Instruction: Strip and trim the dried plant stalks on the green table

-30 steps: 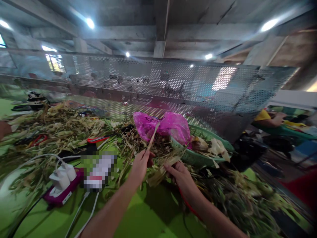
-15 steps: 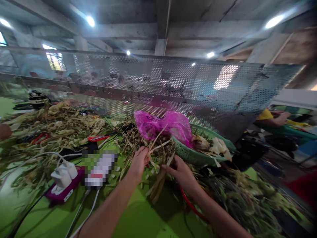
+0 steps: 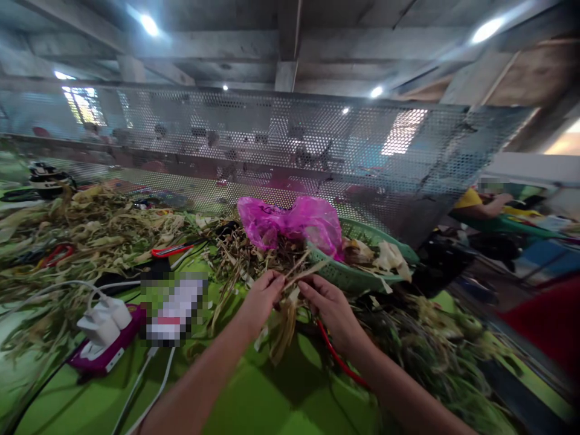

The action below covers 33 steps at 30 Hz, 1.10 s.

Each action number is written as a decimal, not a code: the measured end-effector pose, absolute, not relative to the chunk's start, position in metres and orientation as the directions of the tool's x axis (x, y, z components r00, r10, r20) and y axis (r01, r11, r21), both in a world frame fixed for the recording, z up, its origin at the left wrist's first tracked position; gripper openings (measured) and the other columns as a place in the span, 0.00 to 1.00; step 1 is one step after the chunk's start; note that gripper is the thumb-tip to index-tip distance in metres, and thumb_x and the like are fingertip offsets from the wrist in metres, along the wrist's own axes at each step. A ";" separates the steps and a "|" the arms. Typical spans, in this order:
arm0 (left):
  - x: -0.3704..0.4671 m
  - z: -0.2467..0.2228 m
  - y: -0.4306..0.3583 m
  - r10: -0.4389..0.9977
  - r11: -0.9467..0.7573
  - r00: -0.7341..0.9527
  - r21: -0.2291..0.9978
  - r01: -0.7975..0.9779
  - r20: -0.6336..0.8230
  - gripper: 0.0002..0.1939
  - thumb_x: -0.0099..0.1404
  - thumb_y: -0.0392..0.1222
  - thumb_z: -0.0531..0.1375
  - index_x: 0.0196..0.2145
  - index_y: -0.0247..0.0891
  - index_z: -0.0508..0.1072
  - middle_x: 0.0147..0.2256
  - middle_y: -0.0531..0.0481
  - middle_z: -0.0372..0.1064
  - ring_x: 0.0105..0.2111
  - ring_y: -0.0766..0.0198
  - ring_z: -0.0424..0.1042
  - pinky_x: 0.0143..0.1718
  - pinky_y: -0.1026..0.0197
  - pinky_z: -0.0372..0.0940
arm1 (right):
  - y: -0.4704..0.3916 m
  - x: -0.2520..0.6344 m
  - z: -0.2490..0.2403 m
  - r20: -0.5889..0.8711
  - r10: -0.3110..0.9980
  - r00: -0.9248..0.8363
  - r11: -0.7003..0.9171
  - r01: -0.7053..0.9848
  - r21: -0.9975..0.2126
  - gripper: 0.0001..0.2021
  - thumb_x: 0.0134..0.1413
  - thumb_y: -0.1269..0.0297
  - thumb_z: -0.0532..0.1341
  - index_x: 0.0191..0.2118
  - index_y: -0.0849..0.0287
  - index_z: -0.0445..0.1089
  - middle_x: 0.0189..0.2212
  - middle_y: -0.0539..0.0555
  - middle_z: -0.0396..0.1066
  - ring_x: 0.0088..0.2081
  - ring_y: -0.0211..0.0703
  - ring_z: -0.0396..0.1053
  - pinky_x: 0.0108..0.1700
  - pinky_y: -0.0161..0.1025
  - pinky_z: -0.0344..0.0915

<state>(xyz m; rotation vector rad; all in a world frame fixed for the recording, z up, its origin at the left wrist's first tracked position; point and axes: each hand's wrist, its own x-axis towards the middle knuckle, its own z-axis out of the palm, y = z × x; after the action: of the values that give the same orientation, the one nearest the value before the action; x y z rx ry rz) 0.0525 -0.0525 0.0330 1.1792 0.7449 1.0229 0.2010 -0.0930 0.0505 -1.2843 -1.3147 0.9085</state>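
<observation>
Dry tan leaf strips (image 3: 290, 284) sit pinched between left hand (image 3: 261, 297) and right hand (image 3: 330, 305), green plastic basket (image 3: 357, 278) at two o'clock part filled, heaps left on worktop (image 3: 254, 399).

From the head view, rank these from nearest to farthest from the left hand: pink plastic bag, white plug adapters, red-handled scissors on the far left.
1. Pink plastic bag, just beyond the left hand.
2. White plug adapters, to its left.
3. Red-handled scissors, far left among husks.

concrete ceiling (image 3: 217, 42) | ceiling lights (image 3: 148, 24) | perforated metal screen (image 3: 254, 139) | green table (image 3: 272, 405)
</observation>
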 end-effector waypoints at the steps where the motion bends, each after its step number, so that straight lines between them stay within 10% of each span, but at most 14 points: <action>1: 0.054 0.032 -0.054 0.908 0.065 0.416 0.970 -0.235 0.040 0.16 0.59 0.53 0.59 0.31 0.37 0.65 0.21 0.58 0.54 0.21 0.71 0.54 0.23 0.66 0.49 | -0.093 0.200 0.050 0.149 0.981 0.125 0.131 0.147 -0.981 0.17 0.50 0.51 0.63 0.39 0.60 0.72 0.27 0.50 0.68 0.22 0.34 0.53 0.23 0.33 0.50; 18: 0.045 0.033 -0.048 0.855 0.144 0.514 0.983 -0.117 -0.064 0.13 0.55 0.48 0.62 0.29 0.34 0.69 0.24 0.53 0.65 0.25 0.69 0.64 0.30 0.64 0.59 | -0.086 0.208 0.045 0.164 0.960 0.228 0.159 0.039 -0.987 0.16 0.44 0.52 0.68 0.32 0.60 0.75 0.23 0.49 0.67 0.22 0.33 0.54 0.24 0.34 0.52; 24: 0.028 0.031 -0.030 0.922 -0.077 0.385 0.992 0.095 0.035 0.09 0.57 0.40 0.58 0.37 0.36 0.71 0.26 0.53 0.65 0.25 0.67 0.64 0.29 0.65 0.58 | -0.087 0.209 0.046 0.158 0.961 0.225 0.154 0.038 -0.987 0.13 0.46 0.56 0.66 0.34 0.60 0.75 0.25 0.49 0.67 0.22 0.33 0.56 0.25 0.33 0.53; 29: 0.010 0.037 -0.027 0.962 -0.260 0.252 0.641 0.722 0.107 0.08 0.59 0.37 0.55 0.37 0.41 0.71 0.31 0.49 0.70 0.32 0.59 0.69 0.33 0.60 0.59 | -0.086 0.212 0.047 0.149 0.965 0.216 0.151 0.010 -0.989 0.10 0.49 0.61 0.63 0.37 0.60 0.74 0.26 0.50 0.68 0.23 0.33 0.59 0.26 0.33 0.55; 33: 0.010 0.044 -0.034 0.900 -0.431 0.360 0.390 0.814 0.244 0.08 0.61 0.39 0.56 0.37 0.41 0.73 0.42 0.44 0.69 0.44 0.54 0.68 0.41 0.57 0.60 | -0.086 0.213 0.050 0.148 0.955 0.257 0.152 0.006 -0.988 0.10 0.48 0.61 0.63 0.36 0.60 0.73 0.24 0.49 0.66 0.23 0.33 0.58 0.25 0.32 0.54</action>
<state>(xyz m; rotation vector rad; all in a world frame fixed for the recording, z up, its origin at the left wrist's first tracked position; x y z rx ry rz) 0.0097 -0.0341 0.0436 2.4175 1.5465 0.6319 0.2131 -0.0858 0.0497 -1.1995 -1.0757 0.9163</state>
